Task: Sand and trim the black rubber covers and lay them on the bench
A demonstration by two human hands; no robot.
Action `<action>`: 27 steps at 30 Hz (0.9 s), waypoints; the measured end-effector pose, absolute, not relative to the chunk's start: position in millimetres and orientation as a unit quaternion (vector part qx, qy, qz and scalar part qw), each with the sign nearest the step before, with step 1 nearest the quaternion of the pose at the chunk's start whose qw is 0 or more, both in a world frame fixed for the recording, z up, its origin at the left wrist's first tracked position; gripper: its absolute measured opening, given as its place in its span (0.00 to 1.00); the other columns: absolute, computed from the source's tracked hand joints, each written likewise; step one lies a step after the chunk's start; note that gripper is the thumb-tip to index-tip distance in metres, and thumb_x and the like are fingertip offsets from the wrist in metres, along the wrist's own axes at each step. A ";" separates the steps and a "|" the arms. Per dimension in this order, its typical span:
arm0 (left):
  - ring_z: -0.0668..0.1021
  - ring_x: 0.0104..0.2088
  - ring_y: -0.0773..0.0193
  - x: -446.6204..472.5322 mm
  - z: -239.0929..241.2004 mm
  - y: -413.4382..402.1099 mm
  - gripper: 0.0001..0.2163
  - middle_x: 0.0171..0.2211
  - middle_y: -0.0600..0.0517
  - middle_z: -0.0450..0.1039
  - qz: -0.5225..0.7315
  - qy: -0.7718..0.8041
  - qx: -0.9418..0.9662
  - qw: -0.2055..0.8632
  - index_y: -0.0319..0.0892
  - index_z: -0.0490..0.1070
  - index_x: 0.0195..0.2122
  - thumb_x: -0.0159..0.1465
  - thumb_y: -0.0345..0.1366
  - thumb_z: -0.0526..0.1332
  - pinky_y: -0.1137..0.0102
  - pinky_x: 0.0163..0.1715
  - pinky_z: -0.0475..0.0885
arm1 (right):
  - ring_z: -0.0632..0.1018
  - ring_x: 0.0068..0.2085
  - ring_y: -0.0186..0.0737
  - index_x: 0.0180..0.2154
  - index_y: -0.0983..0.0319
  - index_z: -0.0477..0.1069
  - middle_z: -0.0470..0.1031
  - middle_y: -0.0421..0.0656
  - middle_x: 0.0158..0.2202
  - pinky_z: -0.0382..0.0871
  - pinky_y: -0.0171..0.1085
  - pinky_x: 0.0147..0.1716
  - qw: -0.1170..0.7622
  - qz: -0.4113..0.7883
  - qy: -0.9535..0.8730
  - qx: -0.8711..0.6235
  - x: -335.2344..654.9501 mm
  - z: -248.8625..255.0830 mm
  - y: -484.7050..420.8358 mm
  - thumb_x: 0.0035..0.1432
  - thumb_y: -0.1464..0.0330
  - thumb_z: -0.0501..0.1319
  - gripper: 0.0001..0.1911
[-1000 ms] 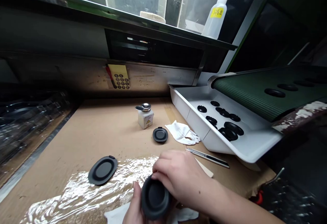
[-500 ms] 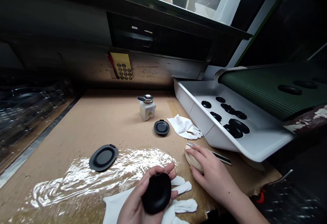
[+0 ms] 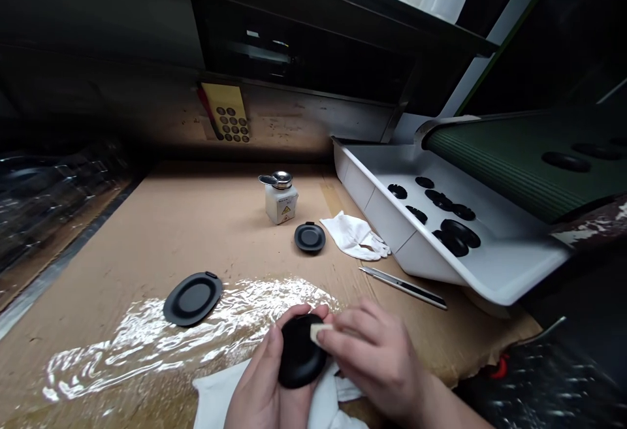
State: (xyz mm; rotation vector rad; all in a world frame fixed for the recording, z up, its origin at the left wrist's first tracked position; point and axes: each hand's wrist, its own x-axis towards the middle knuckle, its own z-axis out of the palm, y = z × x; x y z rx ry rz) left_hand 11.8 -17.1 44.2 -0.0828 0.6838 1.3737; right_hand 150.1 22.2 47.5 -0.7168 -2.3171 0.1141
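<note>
My left hand [image 3: 267,377] grips a black oval rubber part [image 3: 300,350] near the table's front edge, fingers curled round its left side. My right hand [image 3: 375,354] pinches a small pale wooden stick [image 3: 319,332], whose tip touches the upper right edge of that black part. Under both hands lies a white glove [image 3: 215,403]. A larger black oval part [image 3: 192,298] rests to the left on the cardboard, and a smaller one [image 3: 309,237] lies further back.
A white tray [image 3: 490,275] on the right holds several black parts below a green conveyor belt [image 3: 494,161]. A utility knife [image 3: 404,286], another white glove [image 3: 355,235], a small white dispenser bottle [image 3: 279,198] and shiny plastic film [image 3: 147,344] lie on the cardboard-covered table [image 3: 196,220].
My right hand picked up the pale stick from the table beside the knife and brought it left onto the black part held in my left hand. The view tilted down slightly.
</note>
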 end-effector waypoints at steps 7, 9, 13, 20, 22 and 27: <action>0.74 0.46 0.53 12.6 51.2 -16.9 0.10 0.39 0.45 0.78 0.631 0.345 -0.046 0.693 0.40 0.73 0.40 0.59 0.35 0.58 0.58 0.49 0.67 | 0.71 0.35 0.36 0.42 0.60 0.69 0.74 0.42 0.34 0.66 0.36 0.34 0.356 0.130 -0.863 -0.333 161.9 62.4 42.9 0.57 0.73 0.56 0.10; 0.75 0.46 0.52 12.6 52.3 -17.9 0.11 0.40 0.43 0.77 0.626 0.347 -0.046 0.697 0.40 0.72 0.42 0.60 0.35 0.57 0.56 0.48 0.67 | 0.72 0.35 0.36 0.44 0.60 0.68 0.74 0.42 0.35 0.67 0.36 0.35 0.356 0.155 -0.859 -0.334 168.3 59.3 37.5 0.57 0.73 0.57 0.12; 0.74 0.48 0.52 12.5 50.1 -18.6 0.12 0.42 0.41 0.76 0.622 0.329 -0.050 0.709 0.39 0.71 0.43 0.62 0.37 0.54 0.56 0.51 0.63 | 0.72 0.35 0.35 0.42 0.59 0.70 0.75 0.41 0.34 0.66 0.36 0.35 0.340 0.172 -0.877 -0.294 173.3 50.7 22.9 0.58 0.75 0.55 0.11; 0.75 0.46 0.55 11.1 44.1 -18.6 0.17 0.42 0.41 0.76 0.601 0.300 -0.052 0.739 0.39 0.70 0.45 0.60 0.44 0.54 0.61 0.54 0.57 | 0.69 0.28 0.34 0.35 0.61 0.72 0.75 0.40 0.26 0.62 0.35 0.26 0.406 0.058 -0.878 -0.249 140.0 41.9 3.6 0.63 0.67 0.49 0.13; 0.75 0.44 0.56 11.6 44.5 -18.8 0.17 0.41 0.42 0.77 0.601 0.301 -0.048 0.739 0.40 0.70 0.45 0.60 0.44 0.54 0.61 0.54 0.57 | 0.68 0.27 0.34 0.34 0.61 0.72 0.74 0.39 0.25 0.61 0.35 0.26 0.400 0.056 -0.881 -0.246 137.7 43.9 3.1 0.64 0.66 0.47 0.15; 0.74 0.45 0.55 11.7 44.3 -19.6 0.15 0.42 0.42 0.76 0.602 0.281 -0.049 0.746 0.39 0.71 0.43 0.62 0.42 0.53 0.62 0.52 0.60 | 0.68 0.28 0.34 0.37 0.61 0.72 0.75 0.40 0.28 0.59 0.35 0.25 0.327 0.079 -0.904 -0.264 153.8 53.7 5.8 0.62 0.69 0.50 0.11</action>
